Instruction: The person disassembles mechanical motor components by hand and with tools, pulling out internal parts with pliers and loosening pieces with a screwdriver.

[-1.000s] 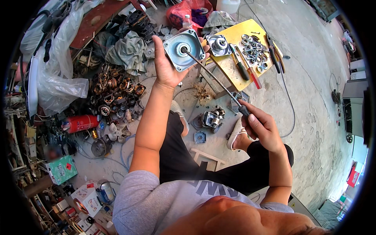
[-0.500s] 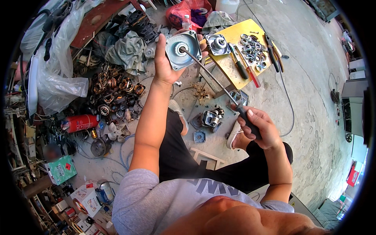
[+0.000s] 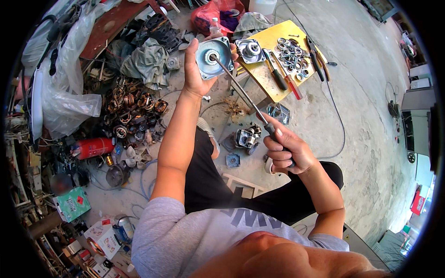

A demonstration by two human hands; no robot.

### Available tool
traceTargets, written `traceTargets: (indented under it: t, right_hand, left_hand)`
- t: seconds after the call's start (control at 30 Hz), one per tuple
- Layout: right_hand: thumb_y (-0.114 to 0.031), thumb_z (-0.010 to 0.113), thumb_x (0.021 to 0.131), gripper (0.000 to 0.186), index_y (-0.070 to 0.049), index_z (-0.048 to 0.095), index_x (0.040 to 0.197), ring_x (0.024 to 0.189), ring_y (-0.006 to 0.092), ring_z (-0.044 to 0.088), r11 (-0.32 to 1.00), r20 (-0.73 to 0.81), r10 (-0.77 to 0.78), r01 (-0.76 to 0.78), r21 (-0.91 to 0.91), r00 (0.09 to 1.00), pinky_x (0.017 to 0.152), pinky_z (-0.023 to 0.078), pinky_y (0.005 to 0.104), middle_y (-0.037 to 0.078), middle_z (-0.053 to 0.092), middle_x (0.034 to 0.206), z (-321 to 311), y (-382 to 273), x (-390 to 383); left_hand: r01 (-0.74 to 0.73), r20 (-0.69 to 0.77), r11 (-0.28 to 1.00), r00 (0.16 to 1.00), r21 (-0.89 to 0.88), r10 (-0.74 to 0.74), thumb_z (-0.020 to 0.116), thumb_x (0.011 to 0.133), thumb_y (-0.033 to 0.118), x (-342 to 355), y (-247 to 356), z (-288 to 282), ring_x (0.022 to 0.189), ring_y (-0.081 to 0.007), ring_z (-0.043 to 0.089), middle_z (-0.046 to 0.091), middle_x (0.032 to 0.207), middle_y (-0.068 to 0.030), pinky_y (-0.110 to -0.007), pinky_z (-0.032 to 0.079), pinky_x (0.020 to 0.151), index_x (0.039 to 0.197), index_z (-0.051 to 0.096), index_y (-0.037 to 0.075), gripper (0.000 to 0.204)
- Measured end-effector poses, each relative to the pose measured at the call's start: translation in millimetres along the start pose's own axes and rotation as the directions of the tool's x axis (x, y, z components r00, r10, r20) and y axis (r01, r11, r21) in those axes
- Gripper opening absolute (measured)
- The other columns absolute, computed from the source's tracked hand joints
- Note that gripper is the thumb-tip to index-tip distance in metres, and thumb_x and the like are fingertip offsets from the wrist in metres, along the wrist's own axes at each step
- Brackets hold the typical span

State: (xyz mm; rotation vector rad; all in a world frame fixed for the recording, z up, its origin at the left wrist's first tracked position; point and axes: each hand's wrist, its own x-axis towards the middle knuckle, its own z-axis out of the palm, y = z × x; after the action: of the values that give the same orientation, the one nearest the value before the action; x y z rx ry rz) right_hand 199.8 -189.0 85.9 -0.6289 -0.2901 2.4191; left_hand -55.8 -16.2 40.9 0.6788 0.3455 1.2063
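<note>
My left hand point(image 3: 197, 81) holds up a square metal end cover point(image 3: 208, 68) with a round bore at its centre. My right hand point(image 3: 287, 146) grips the dark handle of a long screwdriver point(image 3: 241, 90); the tip sits in that bore. Beyond the cover, a yellow table point(image 3: 264, 83) bears another end cover with a hub point(image 3: 250, 51), several metal bearing rings point(image 3: 292, 58), a black-handled screwdriver point(image 3: 278, 78), a red-handled tool point(image 3: 294, 90) and pliers point(image 3: 315, 60).
Motor parts point(image 3: 245, 136) and a small square plate point(image 3: 232, 160) lie between my feet. A heap of copper windings point(image 3: 127, 111), grey cloth point(image 3: 146, 62), plastic sheeting point(image 3: 69, 111) and a red cylinder point(image 3: 92, 148) crowd the left. A cable point(image 3: 340, 125) runs over the concrete floor point(image 3: 375, 120).
My right hand and the screwdriver handle have moved left and slightly up, the forefinger now along the shaft. The cover in my left hand has shifted slightly left in the picture.
</note>
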Motion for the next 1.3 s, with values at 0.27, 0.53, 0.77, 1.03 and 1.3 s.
traceTargets:
  t: [0.27,0.53,0.77,1.03,1.3]
  right_hand:
    - [-0.027,0.043,0.106,0.054,-0.022,0.023,0.156,0.055,0.003,0.026,0.987,-0.085,-0.034,0.02,-0.156,0.996,0.045,0.022,0.0159,-0.004,0.033,0.076,6.9,-3.8,5.7]
    - [-0.026,0.044,0.106,0.05,-0.02,0.031,0.154,0.054,0.0034,0.03,0.857,-0.191,-0.13,0.013,-0.516,0.973,0.048,0.026,0.0189,-0.006,0.036,0.07,-5.9,15.2,17.3]
    - [-0.023,0.048,0.103,0.048,-0.02,0.038,0.151,0.057,0.0079,0.045,0.582,-0.207,-0.344,0.034,-0.813,0.916,0.054,0.04,0.0243,-0.003,0.049,0.071,-18.6,32.9,29.3]
    - [-0.014,0.051,0.099,0.05,-0.014,0.04,0.148,0.089,0.0345,0.069,-0.138,0.233,-0.608,0.188,-0.972,0.759,0.079,0.052,0.0409,0.014,0.071,0.102,-43.0,29.5,47.7]
    - [-0.028,0.042,0.106,0.048,-0.025,0.031,0.153,0.056,0.006,0.032,0.875,-0.124,-0.085,0.014,-0.483,0.989,0.048,0.027,0.0209,-0.003,0.04,0.074,-7.5,12.3,27.8]
  left_hand:
    - [-0.03,-0.107,1.0,0.994,0.003,0.03,0.039,0.096,0.057,0.1,-17.3,-13.7,0.1,-0.0361,0.064,0.064,0.115,-0.0218,-0.053,0.052,0.087,0.128,0.055,0.007,0.061]
    - [-0.067,-0.203,0.996,0.976,0.05,0.076,0.038,0.096,0.055,-2.6,-21.3,-10.8,0.098,-0.035,0.065,0.065,0.113,-0.0202,-0.054,0.052,0.087,0.125,0.056,0.008,0.058]
    - [-0.128,-0.239,0.982,0.958,0.136,0.158,0.04,0.096,0.053,-3.0,-24.2,-7.7,0.093,-0.0326,0.067,0.065,0.108,-0.0187,-0.05,0.056,0.081,0.123,0.056,0.007,0.056]
    - [-0.158,-0.319,0.987,0.936,0.008,0.152,0.045,0.094,0.054,-4.5,-20.7,-13.7,0.094,-0.034,0.066,0.065,0.106,-0.0179,-0.052,0.054,0.083,0.12,0.057,0.008,0.055]
    - [-0.077,0.02,0.902,0.995,-0.425,0.095,0.049,0.09,0.058,-3.4,8.3,-24.9,0.107,-0.0419,0.06,0.06,0.123,-0.0246,-0.059,0.047,0.096,0.124,0.058,0.007,0.062]
